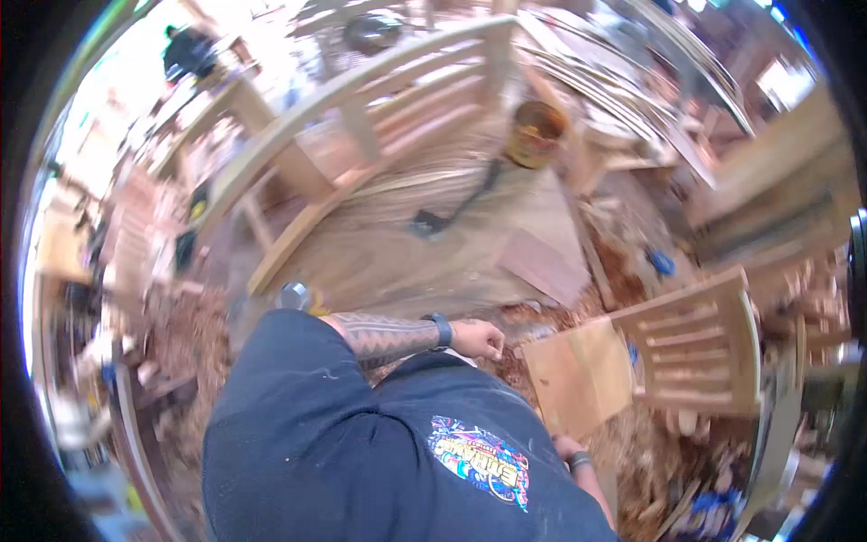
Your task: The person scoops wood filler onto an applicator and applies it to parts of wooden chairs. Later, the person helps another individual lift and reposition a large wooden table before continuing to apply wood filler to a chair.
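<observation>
Watching the wooden chair (579, 369), I find my left hand (479, 340) loosely closed left of it, my right hand (568, 447) by its seat, grip unclear; a careless bump could tip it over.

- A woodworking workshop, apparently one where furniture is made.
- Shavings and wood scraps (199, 334) litter the floor on both sides.
- A pale wooden chair (578, 370) with a slatted back stands at the right.
- A large slatted wooden frame (361, 135) curves along a broad wooden surface (361, 257), which bears a stained tin (536, 135).
- Long boards (623, 99) lie piled beyond, blurred.
</observation>
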Demonstrator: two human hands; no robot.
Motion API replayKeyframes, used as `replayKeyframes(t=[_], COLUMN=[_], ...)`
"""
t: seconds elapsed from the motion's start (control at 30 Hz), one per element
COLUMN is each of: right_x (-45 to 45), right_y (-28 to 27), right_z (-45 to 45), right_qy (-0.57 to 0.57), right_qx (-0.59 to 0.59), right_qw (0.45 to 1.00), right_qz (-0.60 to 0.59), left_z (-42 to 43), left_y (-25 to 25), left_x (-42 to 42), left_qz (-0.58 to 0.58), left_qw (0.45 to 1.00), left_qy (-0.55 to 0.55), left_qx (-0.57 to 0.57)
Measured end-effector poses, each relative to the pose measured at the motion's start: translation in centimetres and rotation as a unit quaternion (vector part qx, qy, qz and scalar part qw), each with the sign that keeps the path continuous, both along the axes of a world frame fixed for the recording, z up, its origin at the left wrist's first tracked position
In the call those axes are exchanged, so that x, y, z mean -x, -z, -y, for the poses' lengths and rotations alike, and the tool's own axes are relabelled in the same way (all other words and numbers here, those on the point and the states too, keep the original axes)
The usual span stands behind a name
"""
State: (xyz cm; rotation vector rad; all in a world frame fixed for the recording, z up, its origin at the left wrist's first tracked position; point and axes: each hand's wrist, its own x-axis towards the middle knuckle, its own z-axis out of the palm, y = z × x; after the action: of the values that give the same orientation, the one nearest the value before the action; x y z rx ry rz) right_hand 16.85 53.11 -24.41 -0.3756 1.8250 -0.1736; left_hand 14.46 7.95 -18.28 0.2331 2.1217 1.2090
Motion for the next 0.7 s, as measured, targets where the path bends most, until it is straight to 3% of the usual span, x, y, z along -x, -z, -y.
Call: replayKeyframes(t=[0.07,0.17,0.27,0.37,0.5,0.57,0.6,0.63,0.7], right_x=[1.9,4.8,7.0,5.3,6.4,6.8,5.6,5.2,3.7], right_y=[0.7,2.5,1.3,-4.2,-3.9,-5.1,-10.5,-12.9,-17.8], right_z=[2.1,7.0,13.9,21.9,30.5,36.7,41.6,45.6,53.6], right_qy=[-0.032,-0.2,-0.218,-0.106,-0.135,-0.171,-0.263,-0.272,-0.283], right_qx=[0.01,0.003,0.116,0.225,0.242,0.261,0.24,0.283,0.349], right_qw=[0.999,0.978,0.954,0.961,0.958,0.946,0.919,0.903,0.879], right_qz=[0.008,-0.067,-0.168,-0.121,-0.074,-0.086,-0.17,-0.172,-0.157], left_z=[4.6,9.7,12.4,16.1,22.8,27.3,29.3,32.0,39.5], left_y=[-0.4,-2.9,-5.6,-8.7,-17.7,-23.9,-26.7,-28.4,-26.8], left_x=[-4.9,-10.5,-12.8,-14.8,-19.7,-24.4,-26.9,-29.3,-33.9], left_qz=[-0.032,-0.047,-0.066,-0.123,-0.251,-0.3,-0.322,-0.34,-0.408], left_qw=[0.991,0.965,0.946,0.926,0.891,0.854,0.814,0.77,0.667], left_qy=[-0.108,-0.23,-0.305,-0.356,-0.376,-0.395,-0.452,-0.507,-0.606], left_qx=[0.071,0.113,0.093,0.02,0.05,0.157,0.171,0.184,0.146])
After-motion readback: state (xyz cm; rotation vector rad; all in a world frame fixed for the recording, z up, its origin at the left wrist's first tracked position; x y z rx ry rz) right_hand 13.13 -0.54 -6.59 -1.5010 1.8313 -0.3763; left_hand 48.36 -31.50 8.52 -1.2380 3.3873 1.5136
